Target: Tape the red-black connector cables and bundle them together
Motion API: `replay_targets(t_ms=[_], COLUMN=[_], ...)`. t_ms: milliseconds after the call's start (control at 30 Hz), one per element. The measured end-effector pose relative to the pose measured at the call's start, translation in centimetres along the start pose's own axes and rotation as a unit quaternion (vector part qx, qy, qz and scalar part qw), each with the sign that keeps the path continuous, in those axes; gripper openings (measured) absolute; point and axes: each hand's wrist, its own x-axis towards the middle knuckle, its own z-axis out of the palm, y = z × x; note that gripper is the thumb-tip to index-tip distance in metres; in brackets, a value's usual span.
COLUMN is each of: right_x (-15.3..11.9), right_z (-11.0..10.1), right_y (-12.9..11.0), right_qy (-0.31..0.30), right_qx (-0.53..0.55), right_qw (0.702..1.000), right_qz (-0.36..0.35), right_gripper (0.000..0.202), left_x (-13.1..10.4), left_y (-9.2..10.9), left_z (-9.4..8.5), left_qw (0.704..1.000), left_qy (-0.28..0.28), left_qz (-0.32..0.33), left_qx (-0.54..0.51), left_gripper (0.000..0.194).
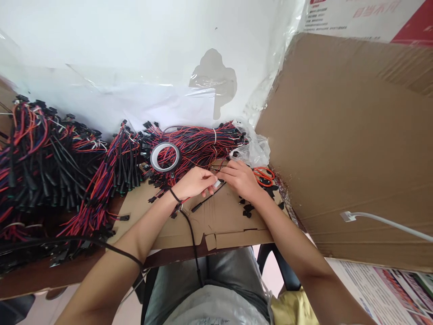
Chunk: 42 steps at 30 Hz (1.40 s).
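Observation:
My left hand (198, 183) is closed, with a small white piece (217, 183) pinched between thumb and fingers; it looks like a tag or a bit of tape. Right beside it, my right hand (238, 178) has its fingers curled together over the end of a thin black cable (207, 198). The cable slants down to the left above the cardboard sheet (219, 221) on the table. What lies under the right fingertips is hidden. Behind the left hand, a roll of black tape (154, 158) rests on bundled wires.
Red, blue and black wire bundles (196, 140) lie along the wall, with a large heap (40, 158) at left. Orange-handled scissors (265, 182), black scraps (248, 210) and a clear plastic bag (253, 146) are by my right hand. A tall cardboard panel (345, 135) bounds the right side.

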Motion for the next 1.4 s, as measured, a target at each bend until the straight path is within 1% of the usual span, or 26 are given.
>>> replay_targets(t_ms=[133, 200, 300, 467, 600, 667, 733, 767, 800, 833, 900, 967, 1000, 1033, 1067, 1100, 1133, 1200, 1333, 1400], right_x=[-0.1, -0.1, -0.1, -0.1, -0.1, -0.1, -0.1, -0.1, -0.1, -0.2, -0.2, -0.3, -0.4, -0.4, -0.4, -0.5, -0.5, -0.4, -0.3, -0.3], right_z=[0.3, 0.3, 0.3, 0.4, 0.6, 0.7, 0.8, 0.8, 0.8, 0.8, 0.9, 0.9, 1.0, 1.0, 1.1, 1.1, 1.1, 1.1, 1.0, 0.9], right_y=[0.2, 0.3, 0.2, 0.2, 0.4, 0.4, 0.4, 0.4, 0.4, 0.4, 0.4, 0.4, 0.4, 0.4, 0.3, 0.3, 0.3, 0.1, -0.2, -0.4], right_qy=[0.020, 0.024, 0.021, 0.023, 0.038, 0.048, 0.055, 0.057, 0.057, 0.056, 0.050, 0.045, 0.042, 0.040, 0.038, 0.036, 0.035, 0.034, 0.024, 0.018], right_qx=[-0.002, 0.002, -0.003, -0.028, -0.031, -0.028, -0.024, -0.023, -0.023, -0.025, -0.033, -0.044, -0.048, -0.050, -0.050, -0.049, -0.047, -0.040, -0.025, -0.029], right_qw=[1.000, 1.000, 1.000, 0.999, 0.999, 0.998, 0.998, 0.998, 0.998, 0.998, 0.998, 0.998, 0.998, 0.997, 0.997, 0.997, 0.997, 0.998, 0.998, 0.999], right_qz=[0.007, 0.002, -0.011, -0.023, -0.010, -0.009, -0.009, -0.009, -0.007, -0.004, 0.007, 0.020, 0.026, 0.031, 0.036, 0.040, 0.043, 0.046, 0.044, 0.041], right_gripper=[0.034, 0.032, 0.029, 0.027, 0.027, 0.026, 0.024, 0.023, 0.023, 0.022, 0.021, 0.020, 0.020, 0.020, 0.020, 0.020, 0.020, 0.019, 0.020, 0.020], left_x=[-0.1, -0.1, -0.1, -0.1, -0.1, -0.2, -0.2, -0.2, -0.2, -0.3, -0.3, -0.4, -0.5, -0.5, -0.5, -0.4, -0.4, -0.2, 0.0, 0.0], left_y=[-0.6, -0.7, -0.7, -0.9, -1.4, -1.6, -1.8, -2.0, -2.1, -2.2, -2.4, -2.5, -2.5, -2.5, -2.5, -2.5, -2.6, -2.7, -2.9, -2.8], left_z=[-0.1, 0.0, 0.2, 0.5, 0.3, 0.2, 0.2, 0.2, 0.3, 0.3, 0.5, 0.6, 0.7, 0.7, 0.8, 0.9, 1.0, 1.3, 2.1, 2.3], left_qw=[0.998, 0.998, 1.000, 0.994, 0.992, 0.990, 0.977, 0.962, 0.940, 0.910, 0.836, 0.766, 0.739, 0.719, 0.707, 0.702, 0.703, 0.718, 0.764, 0.798], left_qy=[0.012, 0.016, 0.014, 0.039, 0.063, 0.076, 0.097, 0.112, 0.127, 0.144, 0.164, 0.162, 0.160, 0.160, 0.165, 0.177, 0.192, 0.218, 0.250, 0.254], left_qz=[-0.012, -0.012, -0.001, 0.031, 0.056, 0.083, 0.136, 0.175, 0.218, 0.262, 0.332, 0.369, 0.378, 0.384, 0.386, 0.386, 0.383, 0.370, 0.317, 0.289], left_qx=[-0.060, -0.066, -0.027, 0.099, 0.089, 0.088, 0.134, 0.177, 0.229, 0.288, 0.405, 0.500, 0.534, 0.557, 0.569, 0.572, 0.567, 0.547, 0.502, 0.465], left_gripper=[0.027, 0.026, 0.023, 0.022, 0.028, 0.029, 0.026, 0.024, 0.023, 0.023, 0.025, 0.028, 0.028, 0.028, 0.028, 0.027, 0.026, 0.023, 0.016, 0.015])
